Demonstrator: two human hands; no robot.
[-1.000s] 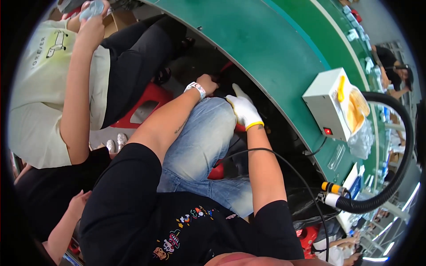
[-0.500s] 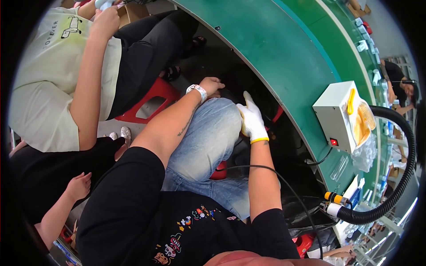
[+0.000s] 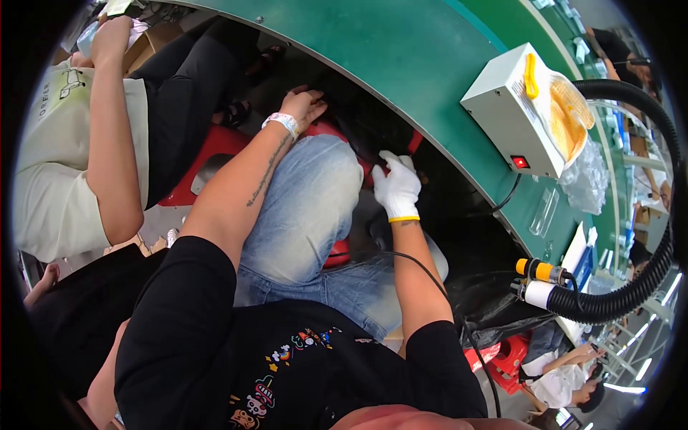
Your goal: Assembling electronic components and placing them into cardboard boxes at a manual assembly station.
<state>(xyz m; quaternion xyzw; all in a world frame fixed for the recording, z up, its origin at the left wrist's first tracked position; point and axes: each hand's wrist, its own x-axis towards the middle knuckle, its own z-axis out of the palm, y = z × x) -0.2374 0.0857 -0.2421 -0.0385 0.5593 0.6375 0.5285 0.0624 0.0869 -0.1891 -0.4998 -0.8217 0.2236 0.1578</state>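
My left hand (image 3: 304, 105) is bare, with a band at the wrist, and hovers just past my denim-covered knee (image 3: 319, 161). Its fingers are loosely bent and apart, and nothing shows in them. Below it lies something red (image 3: 326, 132), partly hidden by the knee. A white knit glove with a yellow cuff covers my right hand (image 3: 398, 188), which is beside the knee under the table edge. The gloved fingers are spread and slightly bent, with no object visible in them. What lies in the dark beyond them I cannot make out.
A curved green table (image 3: 387, 68) arcs across ahead and to the right. On it stand a white box (image 3: 517, 115) with a lit red switch, a yellowish glove (image 3: 570, 118) and a clear bag (image 3: 586, 179). A black hose (image 3: 663, 215) loops at right. A co-worker (image 3: 107, 154) sits close at left.
The view has shifted, so the table and box sit further left and higher. My left hand has loosened its fingers. The right hand's fingers are more bent than before.
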